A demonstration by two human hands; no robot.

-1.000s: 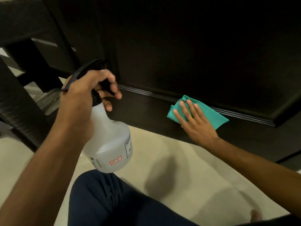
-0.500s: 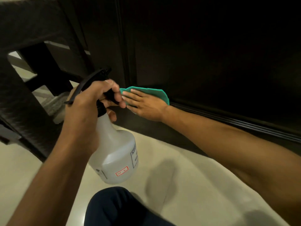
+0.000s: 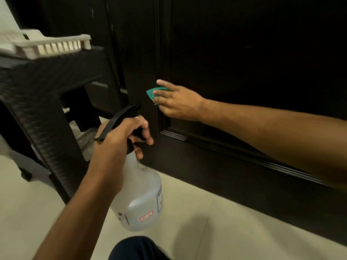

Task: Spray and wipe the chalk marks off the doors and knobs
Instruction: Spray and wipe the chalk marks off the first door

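Observation:
A dark wooden door point(image 3: 244, 59) with a recessed panel fills the right and upper view. My right hand point(image 3: 178, 103) presses a green cloth point(image 3: 153, 92) flat against the door near the panel's left edge, fingers straight. Most of the cloth is hidden under the hand. My left hand point(image 3: 120, 139) grips the neck and trigger of a translucent spray bottle point(image 3: 139, 199) with a black nozzle, held low in front of the door's bottom left corner. No chalk marks or knob show in this dim view.
A dark woven table or stool point(image 3: 47, 102) stands at the left, with a white slatted basket point(image 3: 54, 45) on top. Pale tiled floor point(image 3: 216, 231) runs below the door. My knee in dark trousers point(image 3: 135, 248) is at the bottom edge.
My right hand slid the cloth left along the door's lower rail, then up along the panel's left edge. The view tilted upward. My left hand kept hold of the bottle.

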